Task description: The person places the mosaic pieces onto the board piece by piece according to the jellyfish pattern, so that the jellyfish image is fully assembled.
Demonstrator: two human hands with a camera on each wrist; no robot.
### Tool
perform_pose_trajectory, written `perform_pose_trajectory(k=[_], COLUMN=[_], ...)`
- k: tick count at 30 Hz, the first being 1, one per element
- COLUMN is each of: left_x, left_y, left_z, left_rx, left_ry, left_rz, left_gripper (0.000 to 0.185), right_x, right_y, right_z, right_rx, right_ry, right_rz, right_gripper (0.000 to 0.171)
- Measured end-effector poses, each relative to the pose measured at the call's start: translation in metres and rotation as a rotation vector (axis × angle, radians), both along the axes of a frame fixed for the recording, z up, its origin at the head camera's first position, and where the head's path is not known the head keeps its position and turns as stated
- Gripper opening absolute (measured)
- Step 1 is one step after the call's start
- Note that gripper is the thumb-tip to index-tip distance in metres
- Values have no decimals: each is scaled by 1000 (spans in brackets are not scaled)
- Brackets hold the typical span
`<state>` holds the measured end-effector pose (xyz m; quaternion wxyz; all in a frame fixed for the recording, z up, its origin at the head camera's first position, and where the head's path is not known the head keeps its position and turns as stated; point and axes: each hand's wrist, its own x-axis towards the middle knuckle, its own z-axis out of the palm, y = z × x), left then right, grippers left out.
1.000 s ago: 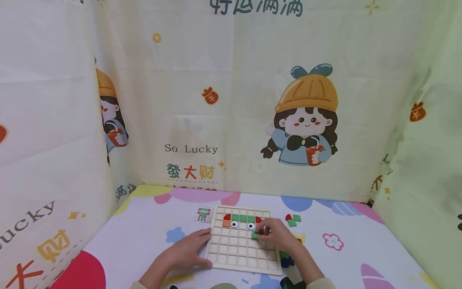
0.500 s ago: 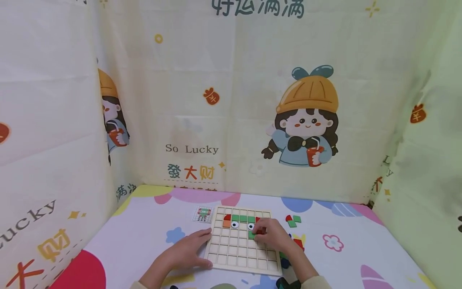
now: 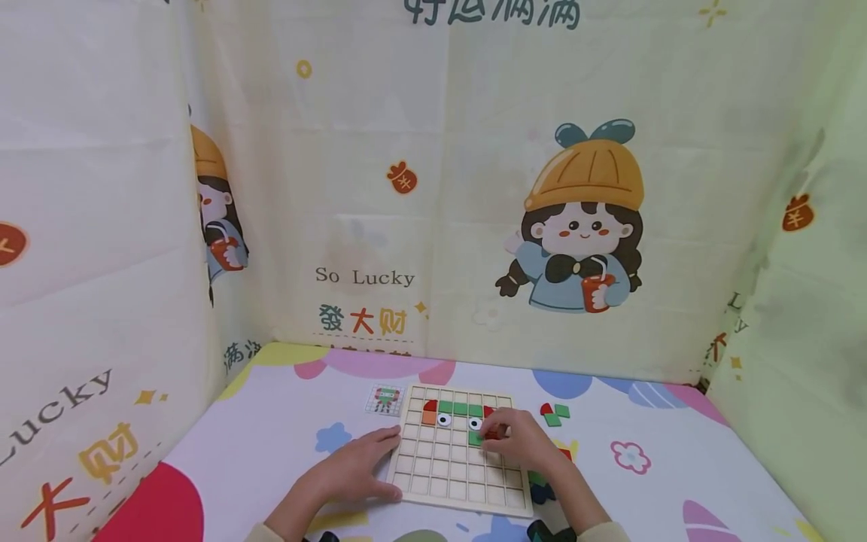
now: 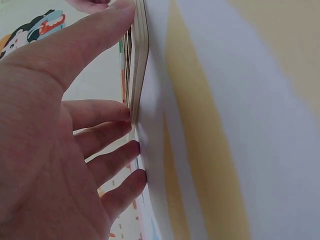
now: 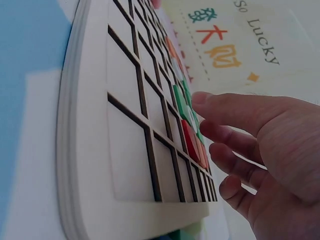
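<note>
- steadily, the left hand (image 3: 359, 470) lies flat, fingers straight, bracing the wooden grid board (image 3: 454, 482) on the table.
- right hand (image 3: 518, 444) pinches a red tile (image 3: 492, 432) over the board's upper right cells.
- best lowered square to the cell, board held firm.

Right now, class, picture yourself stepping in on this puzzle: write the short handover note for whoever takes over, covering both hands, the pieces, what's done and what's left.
Left hand: open, flat on the table, fingers against the left edge of the wooden grid board.
Right hand: on the board's right side, fingertips at a red piece beside a green piece; whether it pinches the piece is unclear.
Done: red, orange, green and eye pieces fill part of the upper rows.
Left: most cells are bare. Spare pieces lie right of the board; pattern card at its top left.
</note>
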<state>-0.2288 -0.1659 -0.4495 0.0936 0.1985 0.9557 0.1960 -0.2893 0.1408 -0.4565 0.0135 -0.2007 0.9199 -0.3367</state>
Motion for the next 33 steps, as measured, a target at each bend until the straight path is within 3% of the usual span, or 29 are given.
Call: perform_pose_trajectory(k=[13, 33], left_x=[-3, -3], left_y=[-1, -2], left_z=[-2, -6], left_rx=[12, 15], left_ry=[-6, 17], left_rz=[-11, -19], left_gripper=[90, 89], right_x=[15, 39], right_y=[21, 82], right_z=[8, 0], right_rx=[-14, 49], right_ry=[-1, -85], right_rz=[-112, -23], right_gripper=[14, 24])
